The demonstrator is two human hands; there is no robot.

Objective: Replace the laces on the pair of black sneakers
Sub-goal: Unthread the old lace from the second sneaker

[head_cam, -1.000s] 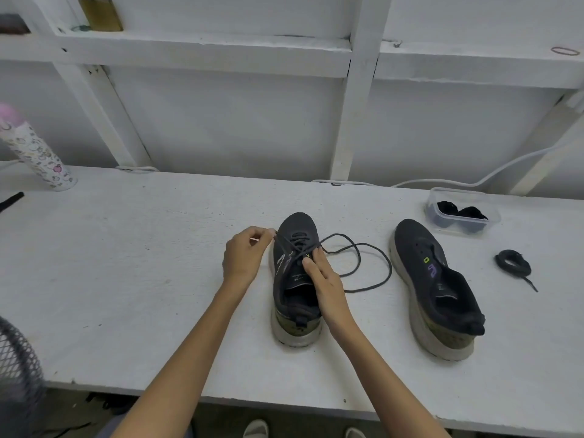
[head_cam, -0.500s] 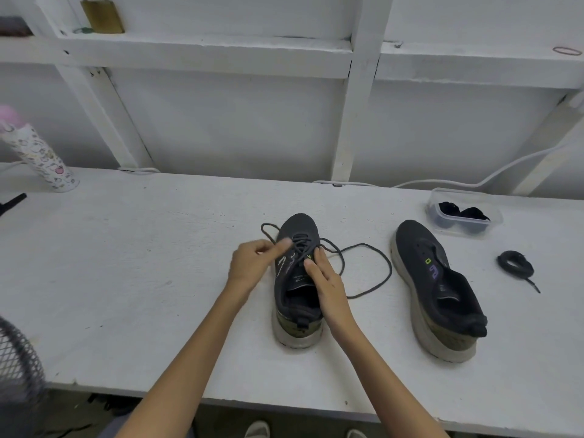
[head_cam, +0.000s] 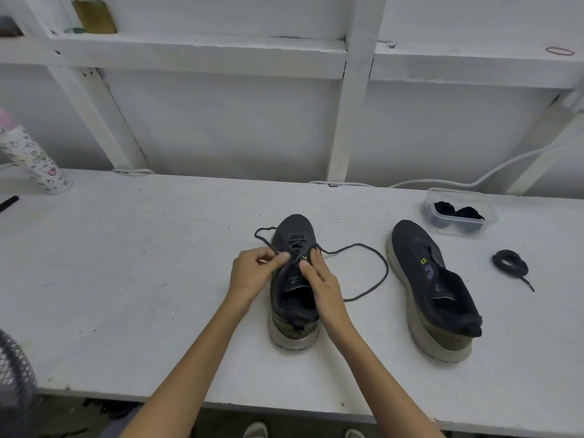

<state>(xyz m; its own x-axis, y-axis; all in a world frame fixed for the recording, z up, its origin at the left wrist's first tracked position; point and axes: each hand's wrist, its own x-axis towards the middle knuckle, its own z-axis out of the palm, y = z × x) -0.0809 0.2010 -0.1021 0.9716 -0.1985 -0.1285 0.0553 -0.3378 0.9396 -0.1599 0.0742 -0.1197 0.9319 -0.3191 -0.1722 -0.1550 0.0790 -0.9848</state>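
Note:
A black sneaker [head_cam: 292,298] stands mid-table, toe pointing away, with a black lace [head_cam: 376,279] threaded through its front eyelets. My left hand [head_cam: 252,273] pinches one lace end at the shoe's left side. My right hand [head_cam: 322,282] rests on the shoe's right edge, fingertips at the eyelets. One lace end loops out to the right on the table, the other curls left of the toe. The second black sneaker [head_cam: 433,286] lies to the right without a lace.
A coiled black lace [head_cam: 509,266] lies at the far right. A clear plastic tub [head_cam: 459,213] with dark items stands behind the right shoe. A patterned bottle [head_cam: 34,162] stands far left; a mesh fan [head_cam: 14,384] is at the lower left. A white cable runs along the wall.
My left hand moved right from the shoe's left side up to the eyelets, carrying the lace end; a loop of slack now lies left of the toe. My right hand stayed.

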